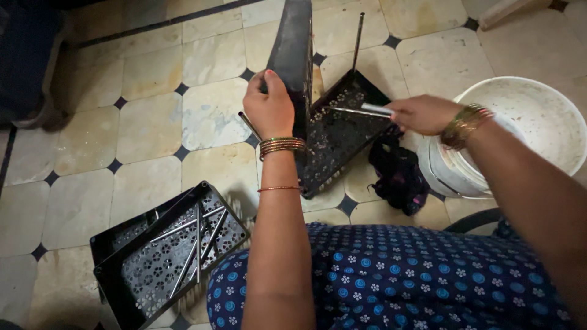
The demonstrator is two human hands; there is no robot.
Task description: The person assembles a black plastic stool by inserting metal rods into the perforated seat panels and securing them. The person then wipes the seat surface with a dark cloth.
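Two hands at work over the tiled floor [153, 122]: the left hand [269, 107] grips an upright black tray [293, 55], the right hand [422, 114] pinches a metal rod [361, 111] over a tilted tray [339, 131]. Just right sits a white bucket [532, 116].

Black perforated trays [168, 256], a white bucket [526, 122], cream floor tiles [153, 122] with dark diamonds, and blue flower-print cloth [397, 281] below the left hand [269, 107].
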